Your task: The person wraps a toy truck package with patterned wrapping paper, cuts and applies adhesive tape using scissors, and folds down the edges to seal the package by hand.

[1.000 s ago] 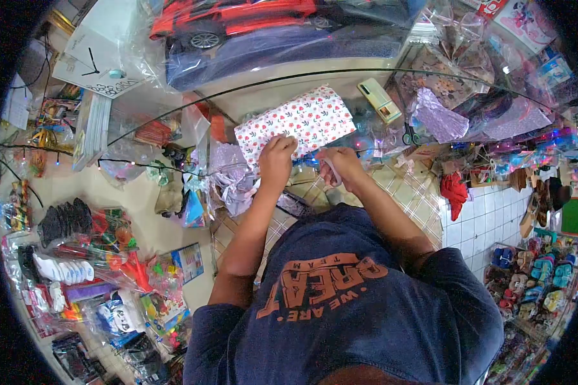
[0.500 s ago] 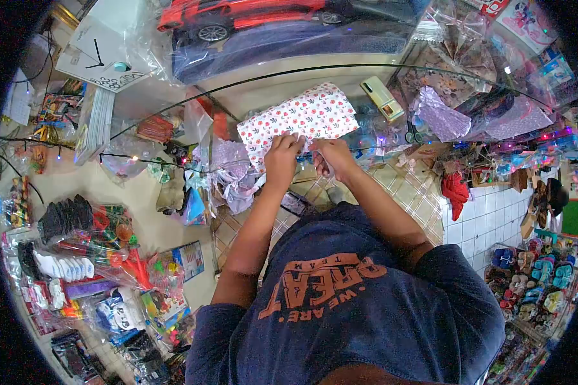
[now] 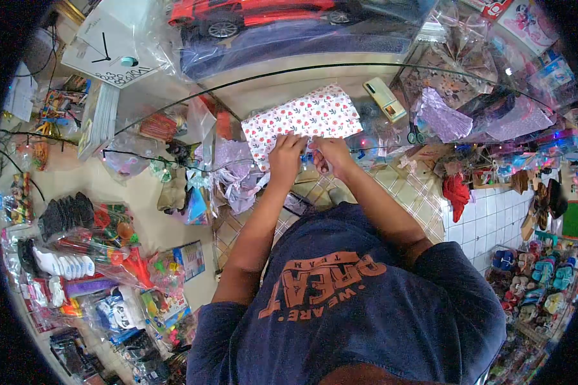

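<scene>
A flat rectangular bundle in white floral wrapping paper (image 3: pixel 305 117) lies tilted on the glass counter in front of me. My left hand (image 3: pixel 286 157) is at its near edge, fingers bent over the paper and gripping that edge. Just to the right, my right hand (image 3: pixel 331 156) has its fingers curled together close to the same edge. Whatever is pinched in them is too small to make out. The bundle's underside and whatever is inside are hidden.
Scissors (image 3: pixel 415 133) and a phone-like gold item (image 3: pixel 385 100) lie right of the bundle. Crumpled lilac wrap (image 3: pixel 444 115) is farther right, with more lilac paper (image 3: pixel 236 183) at left. A boxed red toy car (image 3: pixel 257 14) stands behind. A dark cable (image 3: pixel 289 69) arcs across.
The view has shifted slightly, so the surroundings sit a little to the right. Both hands stay at the bundle's near edge, with the right fingers drawn a bit closer to the paper.
</scene>
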`<state>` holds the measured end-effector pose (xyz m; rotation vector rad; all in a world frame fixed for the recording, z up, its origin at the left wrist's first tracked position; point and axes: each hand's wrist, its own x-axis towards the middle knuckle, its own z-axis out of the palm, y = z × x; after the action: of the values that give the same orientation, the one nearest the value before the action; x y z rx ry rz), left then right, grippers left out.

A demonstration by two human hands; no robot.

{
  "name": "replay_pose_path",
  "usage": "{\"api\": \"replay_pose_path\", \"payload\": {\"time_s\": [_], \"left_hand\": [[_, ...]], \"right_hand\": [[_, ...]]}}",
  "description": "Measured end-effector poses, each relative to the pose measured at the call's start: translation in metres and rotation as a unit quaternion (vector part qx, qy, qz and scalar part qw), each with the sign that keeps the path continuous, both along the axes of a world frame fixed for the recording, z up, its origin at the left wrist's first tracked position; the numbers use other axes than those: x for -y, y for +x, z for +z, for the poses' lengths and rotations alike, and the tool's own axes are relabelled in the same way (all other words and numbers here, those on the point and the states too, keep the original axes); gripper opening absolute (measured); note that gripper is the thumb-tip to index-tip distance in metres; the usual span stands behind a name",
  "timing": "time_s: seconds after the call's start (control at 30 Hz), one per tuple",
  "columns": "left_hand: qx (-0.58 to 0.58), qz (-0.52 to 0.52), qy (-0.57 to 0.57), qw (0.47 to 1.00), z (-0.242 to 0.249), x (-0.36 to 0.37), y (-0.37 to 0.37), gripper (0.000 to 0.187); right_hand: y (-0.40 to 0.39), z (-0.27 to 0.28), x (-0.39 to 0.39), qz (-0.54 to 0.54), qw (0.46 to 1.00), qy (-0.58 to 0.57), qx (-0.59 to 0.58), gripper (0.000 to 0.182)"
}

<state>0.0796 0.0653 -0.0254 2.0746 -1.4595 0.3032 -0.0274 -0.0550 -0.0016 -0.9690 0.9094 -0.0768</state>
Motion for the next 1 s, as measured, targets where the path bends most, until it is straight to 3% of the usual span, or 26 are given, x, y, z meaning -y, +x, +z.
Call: {"api": "replay_pose_path", "payload": {"time_s": [0.2,0.3,1.0], "left_hand": [[-0.040,0.040,0.026,0.998,0.003,0.001,-0.003,0.043],[0.011,0.026,-0.020,0.999,0.005,0.002,-0.002,0.043],[0.088,0.006,0.085,0.992,0.011,-0.002,-0.004,0.058]], "right_hand": [[0.002,-0.008,-0.001,-0.019,0.999,0.025,0.015,0.027],[0.005,-0.008,-0.001,-0.015,1.000,0.013,0.006,0.029],[0.012,-0.022,0.002,-0.001,0.999,0.002,-0.053,0.040]]}}
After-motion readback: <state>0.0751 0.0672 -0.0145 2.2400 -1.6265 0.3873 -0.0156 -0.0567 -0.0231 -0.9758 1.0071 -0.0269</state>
